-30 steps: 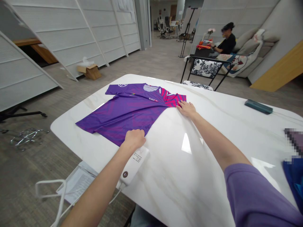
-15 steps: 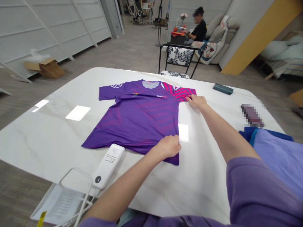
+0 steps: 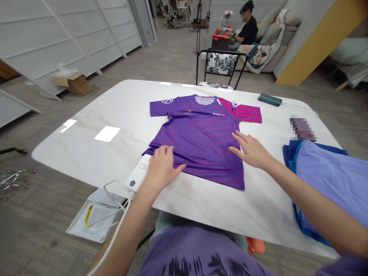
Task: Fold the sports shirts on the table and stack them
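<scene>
A purple T-shirt (image 3: 201,134) with a pink-striped sleeve lies spread front up on the white table, its collar toward the far side and its hem toward me. My left hand (image 3: 163,166) is over the hem's left part, fingers apart, gripping nothing. By the shirt's right side edge, my right hand (image 3: 250,149) has its fingers spread and holds nothing; whether the fingertips touch the cloth I cannot tell. A white power bank (image 3: 138,176) with a cable sits under and beside my left wrist, partly hidden.
Folded blue and lavender clothes (image 3: 327,180) are piled at the table's right. Behind them lie a blurred phone (image 3: 303,128) and a dark green case (image 3: 269,99). A chair (image 3: 220,63) stands beyond the white table (image 3: 77,149). Farther back, a person (image 3: 248,28) sits by a sofa.
Both hands have let go of the shirt. My left hand has moved from the right hem corner to the left hem; my right hand has come down from the striped sleeve. The view has shifted.
</scene>
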Tool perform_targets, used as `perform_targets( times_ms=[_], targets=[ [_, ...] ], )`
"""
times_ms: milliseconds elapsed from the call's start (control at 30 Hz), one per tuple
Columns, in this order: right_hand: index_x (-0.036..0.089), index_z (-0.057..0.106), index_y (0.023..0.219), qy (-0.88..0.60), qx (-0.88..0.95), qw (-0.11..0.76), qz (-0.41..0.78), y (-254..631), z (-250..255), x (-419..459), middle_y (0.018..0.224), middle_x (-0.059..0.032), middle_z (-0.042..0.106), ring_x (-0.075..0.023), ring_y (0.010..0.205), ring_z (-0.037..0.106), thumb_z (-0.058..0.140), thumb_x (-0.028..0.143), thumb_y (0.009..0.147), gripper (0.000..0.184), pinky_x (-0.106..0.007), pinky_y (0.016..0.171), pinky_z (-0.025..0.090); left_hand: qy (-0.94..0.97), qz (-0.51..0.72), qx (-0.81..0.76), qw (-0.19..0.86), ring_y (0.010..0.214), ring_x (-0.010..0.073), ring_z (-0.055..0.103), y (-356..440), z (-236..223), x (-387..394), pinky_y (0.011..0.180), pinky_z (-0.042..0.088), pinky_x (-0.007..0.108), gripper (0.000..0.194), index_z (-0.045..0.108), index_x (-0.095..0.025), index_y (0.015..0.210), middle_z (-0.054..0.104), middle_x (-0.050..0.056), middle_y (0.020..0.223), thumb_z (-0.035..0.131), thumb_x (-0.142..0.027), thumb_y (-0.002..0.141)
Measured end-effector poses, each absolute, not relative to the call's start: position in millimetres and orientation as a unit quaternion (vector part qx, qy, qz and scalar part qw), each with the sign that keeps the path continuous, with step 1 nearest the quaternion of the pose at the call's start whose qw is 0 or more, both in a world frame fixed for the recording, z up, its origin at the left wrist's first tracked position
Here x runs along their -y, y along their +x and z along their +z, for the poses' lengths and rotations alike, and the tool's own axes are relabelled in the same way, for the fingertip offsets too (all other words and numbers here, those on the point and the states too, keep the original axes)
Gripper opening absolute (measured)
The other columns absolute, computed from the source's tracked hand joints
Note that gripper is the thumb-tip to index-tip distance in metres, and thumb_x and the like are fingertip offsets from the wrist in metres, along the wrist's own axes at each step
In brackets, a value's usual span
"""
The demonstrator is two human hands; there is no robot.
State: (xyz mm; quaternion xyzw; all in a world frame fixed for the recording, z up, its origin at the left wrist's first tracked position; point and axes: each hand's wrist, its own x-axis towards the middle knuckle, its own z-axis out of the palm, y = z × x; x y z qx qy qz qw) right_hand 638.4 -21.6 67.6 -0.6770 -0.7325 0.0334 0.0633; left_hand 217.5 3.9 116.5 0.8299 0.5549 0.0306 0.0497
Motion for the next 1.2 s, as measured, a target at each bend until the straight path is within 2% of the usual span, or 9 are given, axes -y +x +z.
perform_targets(
  times_ms=[133, 267, 400, 567, 733, 867, 1000, 1100, 1200],
  targets=[
    [0.041, 0.014, 0.189, -0.637, 0.760, 0.112, 0.061, 593, 68, 97, 0.188, 0.0004, 0.034, -0.0388, 0.171, 0.041, 0.039, 0.075, 0.113, 0.086, -0.068, 0.144, 0.029, 0.730, -0.045, -0.682, -0.014, 0.141, 0.0468, 0.060, 116, 103, -12, 0.108, 0.058, 0.054, 0.091, 0.054, -0.010, 0.158, 0.060, 0.028, 0.157, 0.073, -0.072, 0.095],
    [0.043, 0.008, 0.189, -0.650, 0.746, 0.133, 0.060, 591, 52, 124, 0.185, -0.0009, 0.039, -0.0389, 0.169, 0.044, 0.038, 0.070, 0.114, 0.085, -0.071, 0.140, 0.037, 0.704, -0.078, -0.704, 0.053, 0.131, 0.0395, 0.071, 87, 98, -12, 0.098, 0.061, 0.045, 0.076, 0.064, -0.019, 0.148, 0.069, 0.020, 0.150, 0.063, -0.076, 0.097],
    [0.040, 0.017, 0.188, -0.660, 0.736, 0.137, 0.056, 600, 39, 117, 0.179, -0.0071, 0.050, -0.0418, 0.164, 0.052, 0.042, 0.071, 0.113, 0.086, -0.073, 0.134, 0.045, 0.702, -0.081, -0.704, 0.070, 0.122, 0.0395, 0.076, 87, 97, -15, 0.095, 0.061, 0.045, 0.068, 0.071, -0.022, 0.139, 0.073, 0.017, 0.144, 0.066, -0.073, 0.094],
    [0.036, 0.030, 0.185, -0.673, 0.729, 0.115, 0.052, 599, 33, 82, 0.174, -0.0106, 0.057, -0.0422, 0.160, 0.056, 0.041, 0.076, 0.112, 0.085, -0.072, 0.134, 0.044, 0.679, -0.062, -0.728, 0.066, 0.117, 0.0408, 0.077, 55, 90, -36, 0.093, 0.061, 0.046, 0.073, 0.072, -0.022, 0.138, 0.075, 0.017, 0.142, 0.067, -0.076, 0.089],
    [0.025, 0.033, 0.185, -0.674, 0.733, 0.087, 0.038, 589, 32, 53, 0.181, -0.0135, 0.047, -0.0403, 0.168, 0.047, 0.041, 0.079, 0.112, 0.091, -0.066, 0.138, 0.041, 0.663, -0.068, -0.742, 0.072, 0.121, 0.0433, 0.075, 24, 88, -59, 0.097, 0.061, 0.051, 0.078, 0.070, -0.020, 0.143, 0.071, 0.020, 0.148, 0.065, -0.078, 0.090],
    [0.023, 0.025, 0.187, -0.656, 0.749, 0.082, 0.039, 583, 29, 60, 0.187, -0.0146, 0.036, -0.0383, 0.172, 0.041, 0.046, 0.079, 0.111, 0.096, -0.063, 0.142, 0.036, 0.732, 0.011, -0.681, -0.016, 0.137, 0.0449, 0.066, 58, 85, -50, 0.112, 0.056, 0.056, 0.070, 0.061, -0.018, 0.157, 0.067, 0.022, 0.152, 0.057, -0.062, 0.103],
    [0.022, 0.018, 0.189, -0.653, 0.753, 0.069, 0.047, 581, 17, 81, 0.189, -0.0171, 0.029, -0.0385, 0.174, 0.035, 0.052, 0.082, 0.108, 0.106, -0.064, 0.144, 0.031, 0.846, 0.065, -0.527, 0.053, 0.150, 0.0335, 0.061, 123, 69, -23, 0.129, 0.047, 0.047, 0.053, 0.062, -0.028, 0.161, 0.065, 0.012, 0.162, 0.042, -0.047, 0.116],
    [0.023, 0.013, 0.189, -0.658, 0.748, 0.063, 0.058, 580, 9, 105, 0.189, -0.0179, 0.026, -0.0397, 0.174, 0.034, 0.053, 0.084, 0.107, 0.110, -0.066, 0.142, 0.033, 0.872, 0.037, -0.482, 0.082, 0.161, 0.0342, 0.052, 146, 53, 4, 0.134, 0.043, 0.049, 0.056, 0.060, -0.026, 0.166, 0.059, 0.012, 0.172, 0.045, -0.049, 0.117],
    [0.027, 0.007, 0.190, -0.655, 0.751, 0.062, 0.054, 580, 7, 138, 0.190, -0.0156, 0.024, -0.0398, 0.174, 0.034, 0.055, 0.083, 0.107, 0.111, -0.065, 0.141, 0.037, 0.879, 0.027, -0.469, 0.087, 0.162, 0.0366, 0.051, 137, 46, 41, 0.128, 0.049, 0.051, 0.059, 0.062, -0.028, 0.167, 0.057, 0.012, 0.174, 0.050, -0.054, 0.115]
  ],
)
